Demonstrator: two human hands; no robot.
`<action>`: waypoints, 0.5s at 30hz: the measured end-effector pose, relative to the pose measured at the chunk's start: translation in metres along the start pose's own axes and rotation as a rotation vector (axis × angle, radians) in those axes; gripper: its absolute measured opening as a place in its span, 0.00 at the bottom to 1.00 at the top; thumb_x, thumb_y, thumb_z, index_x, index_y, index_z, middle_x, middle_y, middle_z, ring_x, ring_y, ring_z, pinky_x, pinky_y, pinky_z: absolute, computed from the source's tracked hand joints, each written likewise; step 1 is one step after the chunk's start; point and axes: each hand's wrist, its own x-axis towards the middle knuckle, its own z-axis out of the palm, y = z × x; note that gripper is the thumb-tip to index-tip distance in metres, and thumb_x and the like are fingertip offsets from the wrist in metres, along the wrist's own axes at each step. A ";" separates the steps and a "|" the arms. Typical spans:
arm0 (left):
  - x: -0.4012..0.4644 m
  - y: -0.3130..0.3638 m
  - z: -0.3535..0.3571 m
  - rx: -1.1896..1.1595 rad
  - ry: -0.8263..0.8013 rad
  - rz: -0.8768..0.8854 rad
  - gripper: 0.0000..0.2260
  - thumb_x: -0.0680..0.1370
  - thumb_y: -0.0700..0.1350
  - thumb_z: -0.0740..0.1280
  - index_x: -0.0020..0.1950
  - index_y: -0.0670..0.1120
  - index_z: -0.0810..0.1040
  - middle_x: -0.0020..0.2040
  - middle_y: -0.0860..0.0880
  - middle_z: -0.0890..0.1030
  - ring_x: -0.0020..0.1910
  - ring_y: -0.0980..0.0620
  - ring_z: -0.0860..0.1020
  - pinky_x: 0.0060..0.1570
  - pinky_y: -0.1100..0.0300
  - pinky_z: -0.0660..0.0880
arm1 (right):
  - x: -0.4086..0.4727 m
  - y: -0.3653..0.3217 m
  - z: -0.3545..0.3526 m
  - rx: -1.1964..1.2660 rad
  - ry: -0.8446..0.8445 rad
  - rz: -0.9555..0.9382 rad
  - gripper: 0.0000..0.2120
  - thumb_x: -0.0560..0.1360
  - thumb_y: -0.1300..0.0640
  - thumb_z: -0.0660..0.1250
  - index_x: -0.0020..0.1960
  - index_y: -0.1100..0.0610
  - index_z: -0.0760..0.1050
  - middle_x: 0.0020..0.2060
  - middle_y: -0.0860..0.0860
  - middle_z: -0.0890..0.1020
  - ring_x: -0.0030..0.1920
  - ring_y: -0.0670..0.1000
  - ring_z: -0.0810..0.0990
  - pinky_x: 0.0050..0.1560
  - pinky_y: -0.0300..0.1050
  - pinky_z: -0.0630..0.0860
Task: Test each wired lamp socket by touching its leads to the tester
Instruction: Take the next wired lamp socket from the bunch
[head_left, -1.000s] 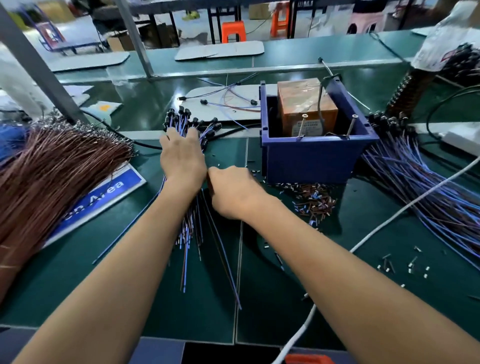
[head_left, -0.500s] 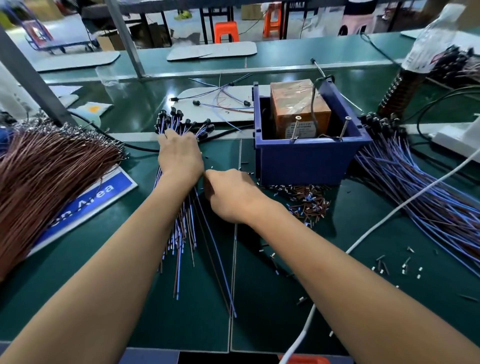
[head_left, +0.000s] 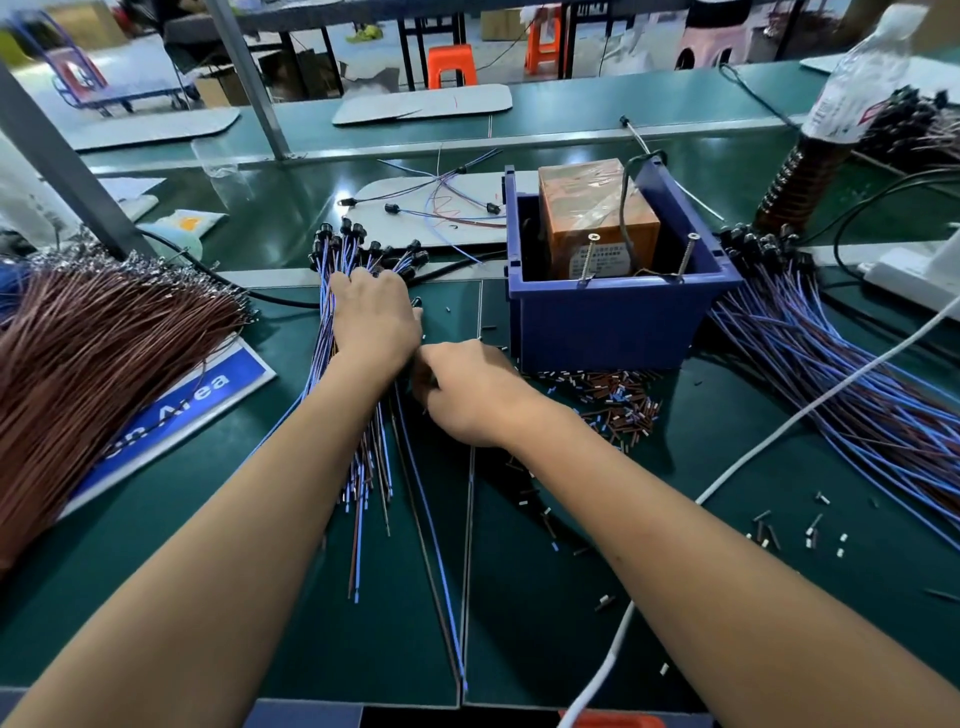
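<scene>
Nearest, the right hand (head_left: 467, 392) seems to pinch one lead, its fingers hidden. Beyond, the left hand (head_left: 375, 317) curls over the socket bundle (head_left: 353, 249) on the worktop (head_left: 156, 597). Tangled leads could drag neighbours before reaching the tester (head_left: 597, 218).

Blue bin (head_left: 613, 322), orange tester (head_left: 597, 208), blue-and-brown leads (head_left: 363, 467), black sockets (head_left: 358, 244), green table (head_left: 182, 597).

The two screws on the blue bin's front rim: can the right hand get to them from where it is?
Probably yes. The right hand lies just left of the blue bin, and the two screws stand exposed on its near rim with nothing over them; only the bin wall lies between.
</scene>
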 end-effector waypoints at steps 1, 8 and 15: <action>0.000 0.000 -0.001 -0.017 -0.015 0.017 0.14 0.81 0.51 0.69 0.60 0.42 0.80 0.60 0.37 0.79 0.66 0.37 0.72 0.65 0.50 0.64 | 0.000 0.001 0.000 0.012 0.003 -0.002 0.09 0.82 0.55 0.62 0.58 0.55 0.78 0.53 0.60 0.83 0.53 0.63 0.80 0.44 0.46 0.69; -0.016 0.024 -0.039 -1.173 0.003 -0.115 0.05 0.86 0.41 0.60 0.51 0.46 0.67 0.37 0.47 0.81 0.30 0.53 0.78 0.30 0.59 0.74 | -0.007 0.012 -0.001 0.366 -0.001 -0.003 0.16 0.86 0.47 0.59 0.67 0.57 0.73 0.51 0.62 0.82 0.46 0.62 0.83 0.45 0.49 0.78; -0.019 0.053 -0.117 -2.403 -0.042 -0.255 0.18 0.88 0.43 0.55 0.38 0.45 0.68 0.27 0.52 0.68 0.21 0.58 0.60 0.18 0.67 0.57 | -0.043 0.006 -0.020 0.791 0.124 -0.197 0.18 0.88 0.53 0.55 0.47 0.57 0.79 0.40 0.64 0.76 0.38 0.58 0.74 0.42 0.50 0.72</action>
